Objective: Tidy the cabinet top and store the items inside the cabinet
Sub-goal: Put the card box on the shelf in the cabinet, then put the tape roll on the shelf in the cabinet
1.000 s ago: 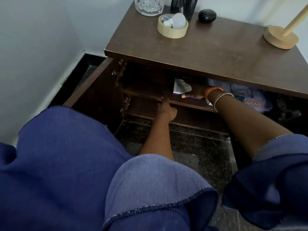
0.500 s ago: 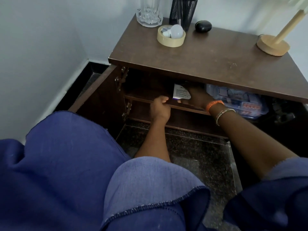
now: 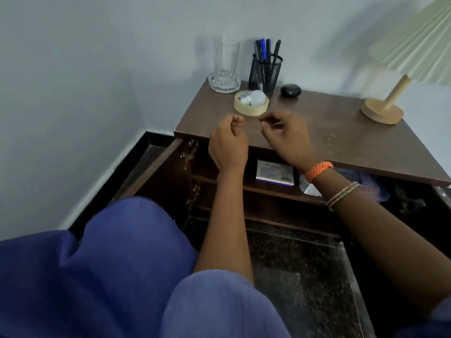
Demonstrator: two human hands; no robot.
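On the brown cabinet top [image 3: 329, 135] stand a clear glass [image 3: 225, 64], a black mesh pen holder [image 3: 266, 71], a small black oval object [image 3: 291, 90] and a roll of masking tape [image 3: 251, 109] with a white bulb [image 3: 257, 97] lying in it. My left hand [image 3: 228, 142] and my right hand [image 3: 288, 135] hover over the top's front edge, just short of the tape. Their fingers are loosely curled and hold nothing. Inside the open cabinet a white box [image 3: 274, 173] stands on the upper shelf.
A wooden lamp [image 3: 382, 113] with a pleated shade stands at the right of the top. The cabinet door [image 3: 156, 172] is swung open to the left. A plastic packet [image 3: 361, 181] lies on the shelf behind my right wrist. My blue-clad knees fill the foreground.
Both hands have come out of the cabinet and risen to the front of the top. The white box stays on the shelf, released. The view has tilted up.
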